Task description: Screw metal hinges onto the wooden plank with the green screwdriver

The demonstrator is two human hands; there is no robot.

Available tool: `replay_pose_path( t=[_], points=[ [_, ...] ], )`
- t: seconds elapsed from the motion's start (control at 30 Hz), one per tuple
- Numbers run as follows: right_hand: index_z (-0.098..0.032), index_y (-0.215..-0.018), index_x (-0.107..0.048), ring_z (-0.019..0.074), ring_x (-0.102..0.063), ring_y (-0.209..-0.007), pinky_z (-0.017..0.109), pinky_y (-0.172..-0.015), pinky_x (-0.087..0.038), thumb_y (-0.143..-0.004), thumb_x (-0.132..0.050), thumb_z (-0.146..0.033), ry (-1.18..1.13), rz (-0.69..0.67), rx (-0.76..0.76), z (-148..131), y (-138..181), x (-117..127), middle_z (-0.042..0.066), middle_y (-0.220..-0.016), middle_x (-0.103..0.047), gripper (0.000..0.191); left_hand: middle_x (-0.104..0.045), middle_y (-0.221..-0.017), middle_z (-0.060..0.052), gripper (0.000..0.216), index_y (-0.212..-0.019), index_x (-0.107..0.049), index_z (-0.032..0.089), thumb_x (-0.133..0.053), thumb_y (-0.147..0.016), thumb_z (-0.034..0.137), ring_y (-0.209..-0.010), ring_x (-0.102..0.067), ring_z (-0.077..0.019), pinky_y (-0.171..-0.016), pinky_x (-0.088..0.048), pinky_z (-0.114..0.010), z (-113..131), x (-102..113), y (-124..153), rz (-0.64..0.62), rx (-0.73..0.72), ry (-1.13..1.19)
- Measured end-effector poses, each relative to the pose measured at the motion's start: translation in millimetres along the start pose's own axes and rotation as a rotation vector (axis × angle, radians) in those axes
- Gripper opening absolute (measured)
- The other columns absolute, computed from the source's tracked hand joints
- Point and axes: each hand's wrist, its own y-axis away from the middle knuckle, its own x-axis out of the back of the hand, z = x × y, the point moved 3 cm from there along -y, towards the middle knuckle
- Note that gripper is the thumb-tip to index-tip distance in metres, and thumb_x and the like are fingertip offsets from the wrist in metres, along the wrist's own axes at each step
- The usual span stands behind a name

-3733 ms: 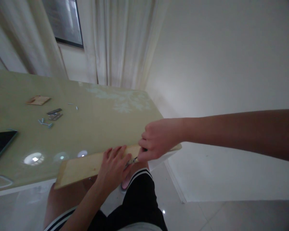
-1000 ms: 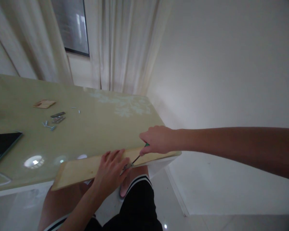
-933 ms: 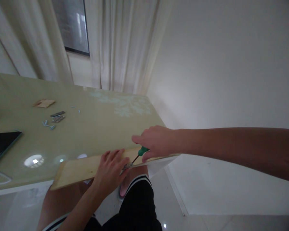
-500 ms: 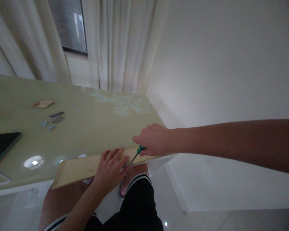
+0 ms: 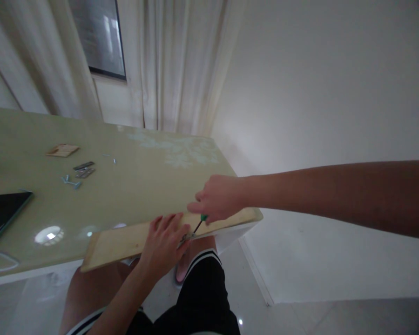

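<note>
A long pale wooden board (image 5: 122, 242) lies along the near edge of the glossy green table (image 5: 132, 186). My left hand (image 5: 164, 242) presses flat on the board, fingers spread, beside a small metal fitting (image 5: 186, 237) at the board's edge. My right hand (image 5: 218, 200) is closed round a green-handled screwdriver (image 5: 199, 223), whose thin shaft slants down to the fitting by my left fingertips.
Loose screws (image 5: 70, 180), small metal plates (image 5: 83, 170) and a small wooden piece (image 5: 62, 150) lie at the table's far left. A dark tablet (image 5: 2, 211) rests at the left edge. Curtains and a white wall stand behind; my knees are under the table edge.
My right hand has kept working the screwdriver at the fitting, its grip shifting round the handle. My left hand has stayed pressed on the board. The view shifted slightly.
</note>
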Motion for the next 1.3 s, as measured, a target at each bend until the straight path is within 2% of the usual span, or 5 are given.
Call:
replay_pose_path(
  t=[0.33,0.57,0.8,1.0,1.3],
  points=[
    [-0.013,-0.105,-0.077,0.0294,-0.075,-0.083,0.031,-0.061,-0.046,-0.089,-0.072,-0.061,-0.201,-0.139,-0.488,3.1,-2.9,-4.0,0.014,-0.086,-0.076,0.051,-0.067,-0.144,-0.01,0.019,-0.111,-0.075,0.032,-0.073,-0.092,0.032,-0.13,-0.06,-0.0373,-0.107,-0.043,-0.059,-1.1,0.7,0.7,0.002,-0.016,-0.009],
    [-0.026,-0.112,-0.073,0.0201,-0.071,-0.091,0.033,-0.071,-0.045,-0.11,-0.042,-0.025,0.063,0.065,0.295,-9.5,7.8,-0.9,0.008,-0.104,-0.077,0.031,-0.068,-0.142,-0.011,0.022,-0.117,-0.073,0.031,-0.07,-0.094,0.032,-0.131,-0.059,-0.0361,-0.11,-0.041,-0.057,-1.3,-0.6,2.2,0.004,-0.017,-0.016],
    [-0.014,-0.106,-0.076,0.0287,-0.074,-0.083,0.031,-0.062,-0.047,-0.087,-0.076,-0.058,-0.149,-0.104,-0.45,0.7,6.3,-12.9,0.013,-0.088,-0.076,0.047,-0.066,-0.145,-0.01,0.02,-0.113,-0.074,0.033,-0.072,-0.093,0.032,-0.131,-0.059,-0.0369,-0.109,-0.041,-0.06,-1.6,0.2,1.0,-0.015,-0.007,-0.006],
    [-0.019,-0.102,-0.076,0.021,-0.073,-0.084,0.034,-0.068,-0.047,-0.106,-0.042,-0.014,0.151,0.073,0.346,-19.3,7.8,-0.6,0.008,-0.096,-0.078,0.034,-0.068,-0.142,-0.011,0.021,-0.115,-0.074,0.031,-0.07,-0.095,0.034,-0.131,-0.059,-0.0369,-0.109,-0.041,-0.059,-1.8,1.1,0.9,-0.018,-0.013,-0.012],
    [-0.016,-0.116,-0.076,0.0306,-0.075,-0.091,0.034,-0.066,-0.051,-0.09,-0.076,-0.049,-0.11,-0.069,-0.25,-4.6,-15.8,8.2,0.015,-0.098,-0.079,0.041,-0.069,-0.141,-0.009,0.021,-0.115,-0.074,0.032,-0.07,-0.094,0.033,-0.129,-0.059,-0.0361,-0.109,-0.042,-0.057,-1.8,2.1,0.1,-0.005,-0.018,-0.012]
  ],
)
